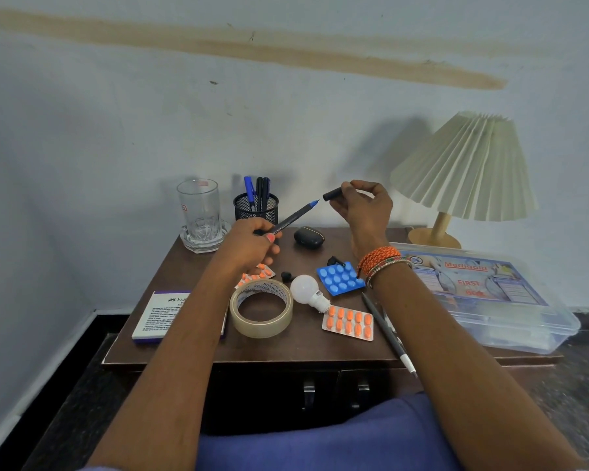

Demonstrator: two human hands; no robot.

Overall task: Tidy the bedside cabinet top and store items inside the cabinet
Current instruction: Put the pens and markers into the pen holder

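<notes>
My left hand (252, 248) grips a dark pen (291, 219) with a bare blue tip, held up over the brown cabinet top (303, 348). My right hand (363, 207) pinches the pen's black cap (332, 194) a short gap from the tip. On the top lie a roll of clear tape (262, 312), a white bulb (308, 292), a blue pill strip (340, 279), an orange pill strip (348, 322) and another orange strip (257, 273) partly under my left hand. A black mesh holder (255, 207) stands at the back with several pens.
An empty glass (199, 212) sits on a glass coaster at the back left. A clear first aid box (483, 294) overhangs the right side beside a pleated lamp (466, 171). Also here: a black earbud case (308, 237), a white box (160, 316), a pencil (388, 334). Two drawer handles (335, 392) show below.
</notes>
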